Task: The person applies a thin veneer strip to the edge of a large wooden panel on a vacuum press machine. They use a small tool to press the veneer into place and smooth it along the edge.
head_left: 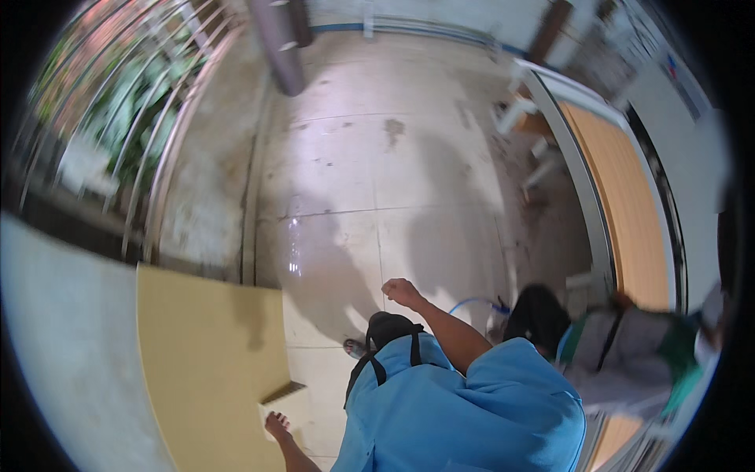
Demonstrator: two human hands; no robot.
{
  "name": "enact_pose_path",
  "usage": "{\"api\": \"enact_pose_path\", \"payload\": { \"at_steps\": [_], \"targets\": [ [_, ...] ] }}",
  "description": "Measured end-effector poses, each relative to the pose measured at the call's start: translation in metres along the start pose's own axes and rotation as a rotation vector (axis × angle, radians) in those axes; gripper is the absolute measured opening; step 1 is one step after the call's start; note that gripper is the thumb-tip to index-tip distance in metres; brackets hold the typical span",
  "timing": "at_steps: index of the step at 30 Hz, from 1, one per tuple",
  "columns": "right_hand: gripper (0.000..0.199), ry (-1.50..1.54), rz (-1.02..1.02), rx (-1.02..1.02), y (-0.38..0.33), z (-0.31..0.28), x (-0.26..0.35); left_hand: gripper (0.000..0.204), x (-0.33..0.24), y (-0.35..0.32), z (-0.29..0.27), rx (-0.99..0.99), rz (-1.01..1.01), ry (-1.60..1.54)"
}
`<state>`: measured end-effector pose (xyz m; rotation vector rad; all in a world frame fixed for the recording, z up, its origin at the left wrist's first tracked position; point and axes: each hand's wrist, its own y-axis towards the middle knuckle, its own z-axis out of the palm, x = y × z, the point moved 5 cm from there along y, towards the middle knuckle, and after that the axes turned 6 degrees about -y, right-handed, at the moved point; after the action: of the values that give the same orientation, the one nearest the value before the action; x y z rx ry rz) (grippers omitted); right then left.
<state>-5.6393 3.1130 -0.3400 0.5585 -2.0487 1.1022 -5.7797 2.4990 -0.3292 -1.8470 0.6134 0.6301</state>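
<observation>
My right hand [403, 293] is held out in front of my blue shirt, over the tiled floor. Its fingers are curled into a loose fist, and I see nothing in it. Lower down, my left hand [277, 425] hangs at my side with its fingers loosely bent and a little apart. It overlaps a small cream box-like thing [295, 405] with a dark ridged upper edge; touching cannot be made out. Beside this, a large flat yellow panel [212, 354] stretches along the left.
Pale floor tiles [338, 165] extend ahead, with wet-looking patches and shadows. A metal railing [149, 149] with plants behind it runs along the left. On the right, a person in grey and green [629, 358] is beside a metal-framed table-like structure with a wooden panel [617, 197]. A brown post [279, 55] stands ahead.
</observation>
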Motion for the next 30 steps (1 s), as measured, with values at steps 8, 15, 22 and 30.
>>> {"api": "enact_pose_path", "payload": {
  "at_steps": [8,15,22,30],
  "targets": [
    [0.041,-0.367,0.619,-0.022,-0.025,0.019,-0.124,0.03,-0.277,0.085,0.256,0.233,0.3,0.318],
    [0.029,0.221,0.782,-0.179,0.034,-0.007,-0.135,0.028,-0.207,-0.019,0.534,0.946,0.314,0.532],
    [0.031,0.471,0.125,-0.638,0.138,-0.148,0.008,0.041,-0.154,-0.1,0.657,1.63,0.996,1.854],
    [0.037,0.537,0.695,-0.879,0.087,-0.148,-0.062,0.046,-0.216,-0.076,0.751,1.694,1.103,2.117]
  ]
}}
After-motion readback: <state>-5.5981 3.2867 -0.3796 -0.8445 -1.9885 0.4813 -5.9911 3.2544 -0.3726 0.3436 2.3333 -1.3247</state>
